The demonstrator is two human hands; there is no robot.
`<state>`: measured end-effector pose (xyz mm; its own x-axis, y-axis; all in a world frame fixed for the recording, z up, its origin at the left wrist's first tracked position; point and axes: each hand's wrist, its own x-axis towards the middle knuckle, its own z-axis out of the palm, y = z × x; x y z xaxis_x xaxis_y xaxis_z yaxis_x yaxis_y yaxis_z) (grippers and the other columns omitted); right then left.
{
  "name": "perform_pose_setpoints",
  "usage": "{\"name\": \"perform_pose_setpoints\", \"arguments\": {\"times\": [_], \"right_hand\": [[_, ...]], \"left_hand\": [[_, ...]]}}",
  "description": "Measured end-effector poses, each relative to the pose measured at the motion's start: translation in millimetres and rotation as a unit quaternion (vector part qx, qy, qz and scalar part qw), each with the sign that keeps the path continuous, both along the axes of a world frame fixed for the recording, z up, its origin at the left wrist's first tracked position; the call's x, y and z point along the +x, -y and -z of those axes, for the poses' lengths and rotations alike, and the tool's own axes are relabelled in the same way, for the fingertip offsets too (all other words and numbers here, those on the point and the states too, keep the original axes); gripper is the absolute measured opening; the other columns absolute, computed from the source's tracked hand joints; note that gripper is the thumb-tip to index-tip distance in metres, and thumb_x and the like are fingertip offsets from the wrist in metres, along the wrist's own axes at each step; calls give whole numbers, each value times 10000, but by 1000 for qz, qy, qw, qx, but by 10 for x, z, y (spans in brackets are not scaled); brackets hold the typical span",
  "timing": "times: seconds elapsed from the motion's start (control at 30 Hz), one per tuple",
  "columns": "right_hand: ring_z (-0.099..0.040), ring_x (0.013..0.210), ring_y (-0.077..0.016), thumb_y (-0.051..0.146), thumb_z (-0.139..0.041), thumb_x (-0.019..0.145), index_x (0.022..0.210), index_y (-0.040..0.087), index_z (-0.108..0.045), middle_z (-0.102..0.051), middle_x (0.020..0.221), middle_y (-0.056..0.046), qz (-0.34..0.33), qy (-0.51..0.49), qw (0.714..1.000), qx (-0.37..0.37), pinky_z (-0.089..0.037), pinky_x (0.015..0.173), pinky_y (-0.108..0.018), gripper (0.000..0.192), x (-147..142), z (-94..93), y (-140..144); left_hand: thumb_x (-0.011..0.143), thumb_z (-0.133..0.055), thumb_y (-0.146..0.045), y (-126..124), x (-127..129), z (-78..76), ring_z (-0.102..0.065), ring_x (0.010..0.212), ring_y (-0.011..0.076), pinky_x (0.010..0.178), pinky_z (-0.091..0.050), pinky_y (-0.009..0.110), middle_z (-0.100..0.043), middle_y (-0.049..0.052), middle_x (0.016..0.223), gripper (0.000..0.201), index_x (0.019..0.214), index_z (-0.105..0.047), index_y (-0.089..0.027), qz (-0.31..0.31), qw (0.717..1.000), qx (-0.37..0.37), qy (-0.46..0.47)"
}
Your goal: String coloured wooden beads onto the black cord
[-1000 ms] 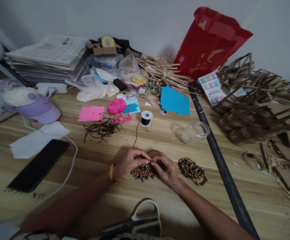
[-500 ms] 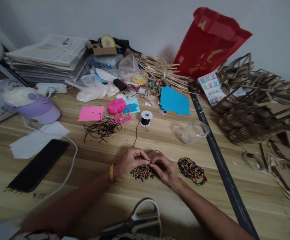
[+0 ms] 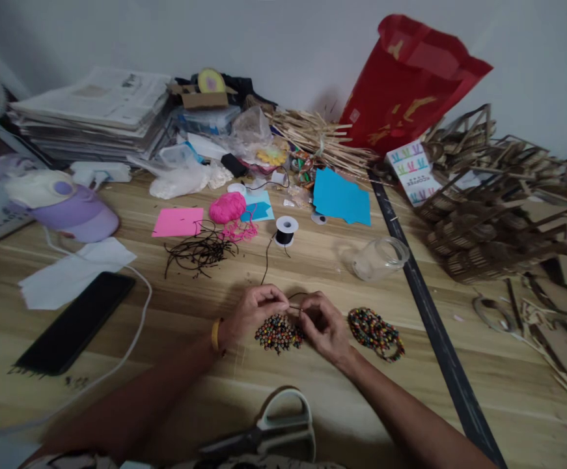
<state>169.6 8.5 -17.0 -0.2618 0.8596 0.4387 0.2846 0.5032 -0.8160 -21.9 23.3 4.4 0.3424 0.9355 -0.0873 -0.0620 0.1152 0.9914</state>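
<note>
Leaning over the wooden tabletop (image 3: pixel 312 273), the person has both hands close together above a small heap of coloured beads (image 3: pixel 278 333). The left hand (image 3: pixel 254 312) is curled, thumb and fingertips pinched on a thin black cord (image 3: pixel 266 257); the right hand (image 3: pixel 323 324) is likewise closed in a pinch on the cord's near end, the two sets of fingertips almost touching. The bead heap lies on the tabletop just beneath and between the hands. The cord runs away from the left hand to a small spool (image 3: pixel 286 230) standing farther back. Just right of the right hand lies a beaded coil (image 3: pixel 375 333), flat on the wood. A clear jar (image 3: pixel 379 258) lies on its side beyond that. A tangle of dark cord scraps (image 3: pixel 199 249) sits to the left of the spool, with a pink yarn ball (image 3: pixel 227 208) behind it. Scissors (image 3: pixel 268 435) lie at the near edge, between the forearms. A black phone (image 3: pixel 75 322) rests well to the left.
</note>
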Motion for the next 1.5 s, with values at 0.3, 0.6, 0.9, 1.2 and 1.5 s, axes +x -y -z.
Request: {"name": "perform_pose_setpoints", "arguments": {"times": [0.3,0.6,0.9,1.2,1.5], "right_hand": [[-535,713,-154,316,-532,865,912,201,-550,-566,812,-30,27,-64,992,-109,-444,622,-264,125,23,22,-24],[-555,797,-175,358,-483,915,909,204,-583,-590,829,-36,63,-84,986,-128,-443,734,-295,184,41,43,-49],[-556,880,-176,334,-463,905,935,195,-589,-597,897,-35,179,-169,965,-95,-430,851,-335,190,222,22,-184],[-580,847,-173,367,-580,859,897,223,-602,-624,850,-25,102,-145,978,-107,-459,801,-307,151,101,-410,-133],[-625,850,-158,424,-645,820,972,205,-607,-657,907,-42,-94,-109,946,-289,-504,778,-292,270,-62,-340,-14]], "left_hand": [[703,-744,-301,1,-7,-21,-693,790,187,751,-499,271,-729,67,770,227,755,-633,-111,-5,997,-42,66],[716,-736,-256,-3,-13,-42,-697,788,177,765,-514,274,-745,76,797,170,749,-658,-109,-5,997,-27,68],[715,-731,-269,-11,-28,-16,-667,759,160,730,-494,257,-719,58,782,168,738,-665,-117,-10,998,-21,64],[723,-715,-259,-23,-35,-40,-579,712,136,677,-441,242,-643,47,743,163,722,-673,-101,-1,999,28,15],[786,-659,-238,-2,-15,-13,-597,742,148,707,-452,249,-655,50,752,124,753,-676,-119,-9,991,132,-25]]}}
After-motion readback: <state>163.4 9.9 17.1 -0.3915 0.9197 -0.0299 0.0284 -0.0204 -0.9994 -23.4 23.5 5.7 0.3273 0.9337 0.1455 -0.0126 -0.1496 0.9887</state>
